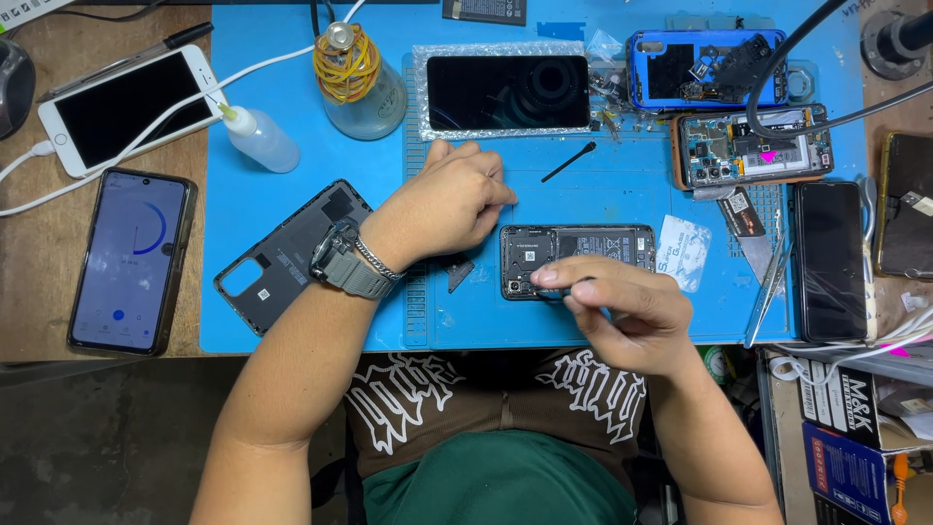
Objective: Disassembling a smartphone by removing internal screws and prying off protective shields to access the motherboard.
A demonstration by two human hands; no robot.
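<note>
We see an opened phone (579,255) lying flat on the blue mat (253,321), its back off and its insides showing. The right hand (622,311) is over its lower left corner, with fingertips pinched together; something tiny may be between them, but we cannot tell. The left hand (449,202) rests on the mat just left of the phone, fingers curled in a loose fist, holding nothing we can see.

The dark back cover (287,258) lies tilted under the left wrist. A small clear packet (684,251) with pale printing sits just right of the phone. A black screen (507,91) lies on shiny bubble wrap at the top. Next to it is a glass bottle (358,83) with yellow rubber bands. Blue and white boxes (855,437) are stacked at the bottom right.
</note>
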